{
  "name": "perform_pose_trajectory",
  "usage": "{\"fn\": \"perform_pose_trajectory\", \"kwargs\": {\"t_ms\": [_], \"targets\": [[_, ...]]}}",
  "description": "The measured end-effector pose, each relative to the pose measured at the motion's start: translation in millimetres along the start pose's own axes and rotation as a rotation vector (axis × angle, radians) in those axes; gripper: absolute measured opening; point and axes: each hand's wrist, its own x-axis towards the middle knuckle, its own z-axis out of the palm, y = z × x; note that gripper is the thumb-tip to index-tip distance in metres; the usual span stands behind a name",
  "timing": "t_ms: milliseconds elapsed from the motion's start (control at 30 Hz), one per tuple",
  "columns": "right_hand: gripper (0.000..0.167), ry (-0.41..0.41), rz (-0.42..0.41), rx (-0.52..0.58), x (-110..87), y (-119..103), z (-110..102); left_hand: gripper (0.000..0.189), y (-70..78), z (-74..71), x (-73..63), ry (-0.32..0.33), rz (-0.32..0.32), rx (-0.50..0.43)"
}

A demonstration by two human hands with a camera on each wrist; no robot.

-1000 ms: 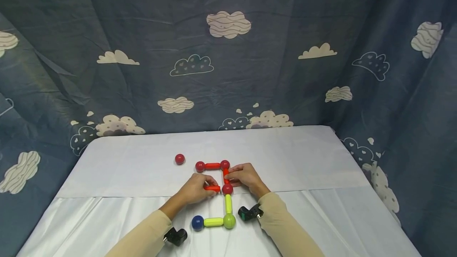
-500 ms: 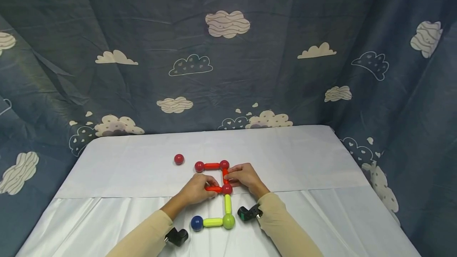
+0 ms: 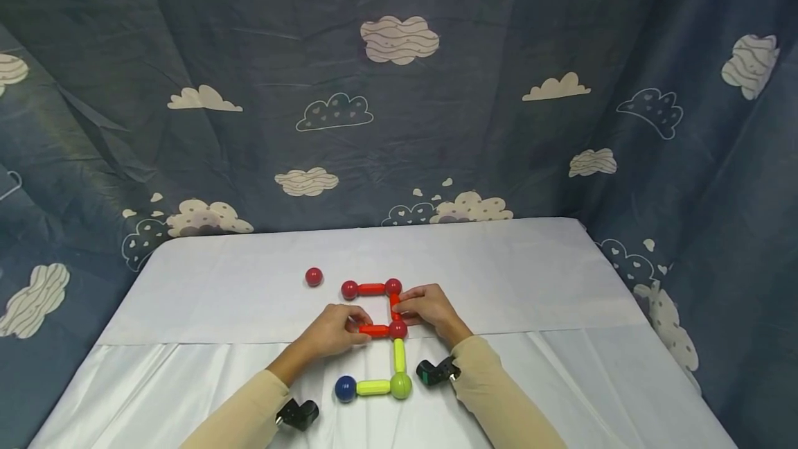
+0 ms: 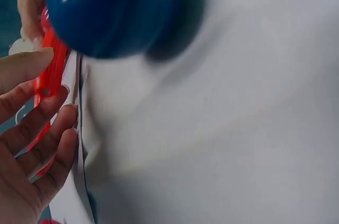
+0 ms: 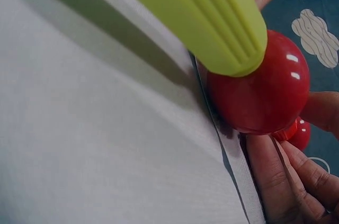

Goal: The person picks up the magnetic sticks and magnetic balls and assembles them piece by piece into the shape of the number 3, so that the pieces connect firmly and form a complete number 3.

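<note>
My left hand (image 3: 337,330) pinches the free left end of a red magnetic rod (image 3: 374,330) between thumb and fingers. The rod's other end meets a red ball (image 3: 397,330). In the left wrist view the thumb lies over this rod's end, with the other fingers spread below. My right hand (image 3: 430,308) holds a second red rod (image 3: 395,307), which runs from that ball up to another red ball (image 3: 393,287). A third red rod (image 3: 371,289) leads left to a red ball (image 3: 350,289). In the right wrist view the middle ball hides part of the fingers.
Below the middle ball, a yellow-green rod (image 3: 399,355) joins a green ball (image 3: 401,386). Another yellow-green rod (image 3: 373,387) links that to a blue ball (image 3: 346,389). One loose red ball (image 3: 314,277) lies at the upper left on the white tablecloth (image 3: 530,269).
The left hand has brought its red rod right, against the middle red ball, then slid slightly left to the rod's outer end. My right hand stays put.
</note>
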Motion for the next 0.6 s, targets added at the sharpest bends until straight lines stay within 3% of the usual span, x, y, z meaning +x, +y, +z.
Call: {"fn": "perform_pose_trajectory", "kwargs": {"t_ms": [100, 233, 467, 600], "targets": [[0.025, -0.002, 0.008, 0.003, 0.6, 0, 0, 0.023, -8.1, -7.3, -3.1, 0.018, 0.004, -0.042], [0.026, -0.013, 0.014, 0.009, 0.8, -2, 2, 0.023, -23.2, -23.1, -10.3, 0.092, -0.031, -0.084], [0.024, 0.015, 0.016, -0.001, 0.2, -3, -1, 0.023, -43.6, -50.7, -10.7, 0.308, -0.104, -0.107], [0.025, 0.007, 0.02, 0.003, -1.7, -2, -1, 0.03, -52.3, -63.3, -8.8, 0.417, -0.137, -0.069]]}}
